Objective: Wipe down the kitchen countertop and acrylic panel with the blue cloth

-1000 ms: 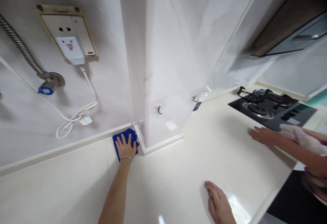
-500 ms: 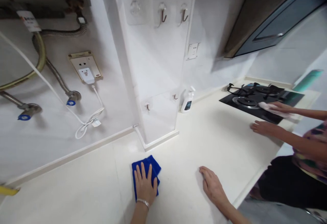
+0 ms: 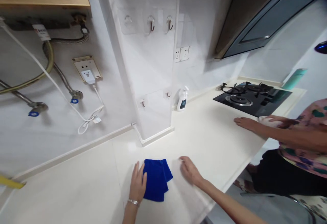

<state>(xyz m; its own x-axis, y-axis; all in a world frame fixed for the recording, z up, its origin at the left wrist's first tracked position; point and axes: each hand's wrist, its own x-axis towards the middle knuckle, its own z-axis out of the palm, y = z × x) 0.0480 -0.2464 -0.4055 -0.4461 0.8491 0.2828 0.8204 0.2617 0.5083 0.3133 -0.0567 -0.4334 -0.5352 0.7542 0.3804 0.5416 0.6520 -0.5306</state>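
Observation:
A folded blue cloth [image 3: 154, 180] lies on the pale countertop [image 3: 84, 183] in front of the wall pillar. My left hand [image 3: 138, 182], with a bracelet at the wrist, rests at the cloth's left edge, its fingers stretched out. To the right of the cloth, apart from it, is my right hand [image 3: 191, 170], low over the counter. Its fingers are loosely bent and hold nothing that I can see.
A white spray bottle [image 3: 182, 98] stands against the wall beside the pillar [image 3: 153, 115]. At the right, another person's hand [image 3: 246, 123] is on the counter near the black gas stove [image 3: 251, 98]; their other hand holds a white cloth [image 3: 269, 121]. A yellow hose [image 3: 11, 182] is at far left.
My left hand has slid off the top of the blue cloth to its left edge. My right hand has come left, closer to the cloth. The other person's white cloth has moved to the stove's front edge.

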